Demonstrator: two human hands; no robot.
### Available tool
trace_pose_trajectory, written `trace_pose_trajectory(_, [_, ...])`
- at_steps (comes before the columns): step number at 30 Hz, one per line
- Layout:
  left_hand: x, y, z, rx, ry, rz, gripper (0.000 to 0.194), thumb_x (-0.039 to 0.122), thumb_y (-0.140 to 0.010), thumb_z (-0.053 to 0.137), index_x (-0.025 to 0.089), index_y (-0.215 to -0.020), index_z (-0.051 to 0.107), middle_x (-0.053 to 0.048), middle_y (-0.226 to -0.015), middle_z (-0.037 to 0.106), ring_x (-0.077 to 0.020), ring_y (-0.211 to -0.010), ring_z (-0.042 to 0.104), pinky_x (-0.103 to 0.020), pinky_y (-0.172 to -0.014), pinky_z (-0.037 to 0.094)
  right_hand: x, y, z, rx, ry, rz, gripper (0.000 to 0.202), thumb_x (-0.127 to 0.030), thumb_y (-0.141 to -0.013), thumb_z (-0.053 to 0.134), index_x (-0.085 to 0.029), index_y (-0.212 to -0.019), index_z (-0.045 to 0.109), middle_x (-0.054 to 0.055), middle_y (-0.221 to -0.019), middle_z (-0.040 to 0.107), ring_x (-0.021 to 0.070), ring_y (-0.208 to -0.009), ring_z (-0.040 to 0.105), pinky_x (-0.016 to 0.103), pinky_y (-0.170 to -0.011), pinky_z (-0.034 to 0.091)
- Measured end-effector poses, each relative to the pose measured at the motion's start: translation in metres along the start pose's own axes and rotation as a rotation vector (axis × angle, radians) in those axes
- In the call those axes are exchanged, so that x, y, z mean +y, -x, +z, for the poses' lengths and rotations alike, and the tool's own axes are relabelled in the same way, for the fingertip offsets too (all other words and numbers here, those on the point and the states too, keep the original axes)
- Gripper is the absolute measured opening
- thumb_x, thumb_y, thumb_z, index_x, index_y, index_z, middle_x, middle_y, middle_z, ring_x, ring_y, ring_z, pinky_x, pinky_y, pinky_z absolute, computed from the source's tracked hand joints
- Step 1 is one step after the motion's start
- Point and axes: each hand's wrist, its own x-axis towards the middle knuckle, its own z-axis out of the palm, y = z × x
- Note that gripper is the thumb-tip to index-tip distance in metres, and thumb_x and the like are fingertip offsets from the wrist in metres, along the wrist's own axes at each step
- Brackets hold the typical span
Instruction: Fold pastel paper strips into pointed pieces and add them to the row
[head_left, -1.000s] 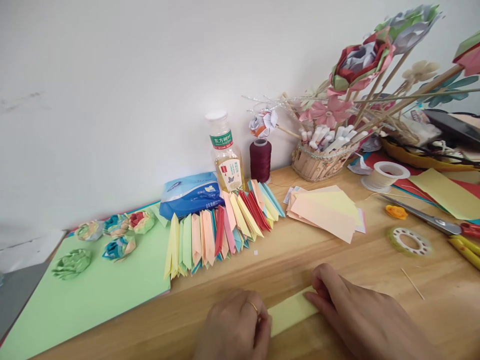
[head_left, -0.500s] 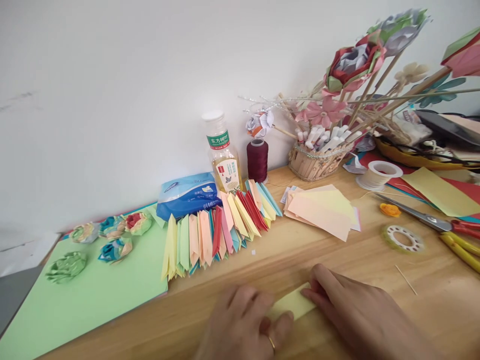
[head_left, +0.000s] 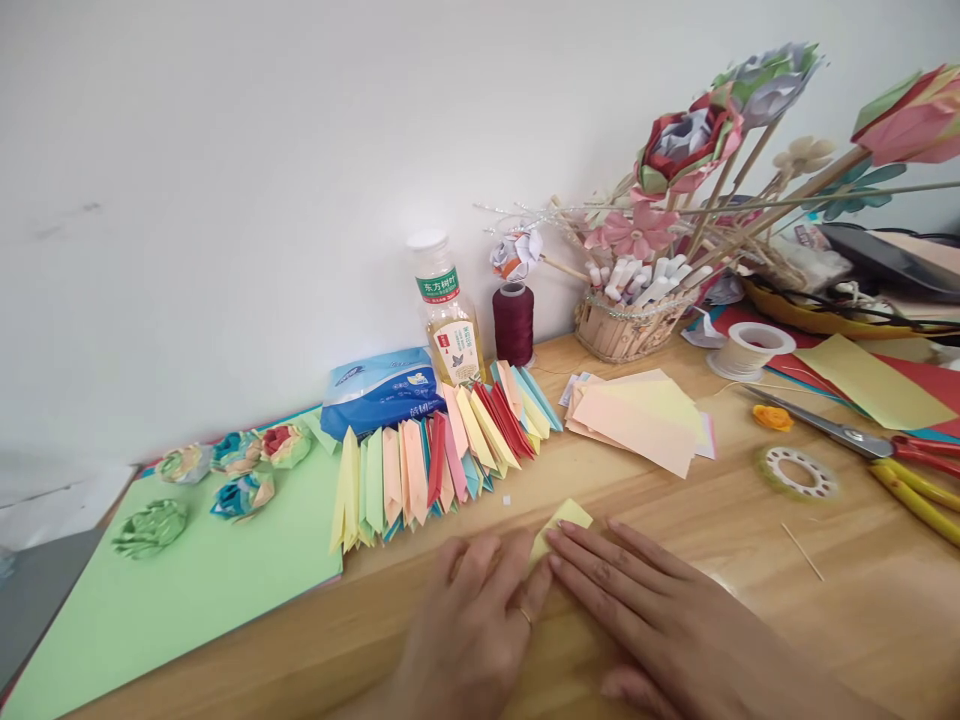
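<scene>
Where I stand, looking down on the near part of the wooden table (head_left: 300,655), both hands are found close together over a small piece of yellow paper (head_left: 564,518). The right hand (head_left: 637,590) lies flat, fingers extended, tips resting on the paper. The left hand (head_left: 476,605), ring on one finger, is curled at the paper's left side — whether it grips the paper I cannot tell. The paper lies on the bare wood, its far corner projecting beyond the fingertips.

To the right, a thin stick (head_left: 802,552) lies on the table, and past it a perforated ring (head_left: 796,473) and scissors (head_left: 855,437) with red handles. To the left, a green sheet (head_left: 217,580) bears five paper rosettes, one plain green (head_left: 150,528).

Farther off stands a row of folded paper pieces (head_left: 412,470) — several colours — with a pile of paper slips (head_left: 637,418) to its right. Behind the row: a blue packet (head_left: 379,390), an upright bottle (head_left: 456,345) and a maroon thread spool (head_left: 514,325). A basket (head_left: 626,335) stands right of the spool, against the white wall (head_left: 262,180)
</scene>
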Motion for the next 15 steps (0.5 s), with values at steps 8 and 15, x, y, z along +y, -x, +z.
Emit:
trace_pose_trajectory(8, [0.0010,0.0097,0.0035,-0.035,-0.111,0.103,0.032,0.016,-0.094,0.037,0.014,-0.109,0.065,-0.008,-0.118,0.062,-0.0197,-0.105,0.053,-0.037,-0.096,0.032,0.0087,-0.0004,0.0018,-0.022,-0.010,-0.032,0.060,-0.037,-0.092,0.047,-0.013,-0.144,0.028,0.009,-0.141,0.043,0.0210,-0.130,0.039,0.039,-0.103,0.041])
trace_pose_trajectory(15, [0.0034,0.0101,0.0013,-0.099,-0.198,0.152,0.033,0.015,-0.092,0.037,0.014,-0.112,0.063,-0.009,-0.121,0.061,-0.0203,-0.114,0.051,-0.043,-0.106,0.024,0.0105,-0.0007,-0.0033,-0.022,-0.109,0.002,0.063,-0.039,-0.091,0.049,-0.016,-0.145,0.024,0.008,-0.137,0.048,0.0191,-0.130,0.039,0.038,-0.107,0.036])
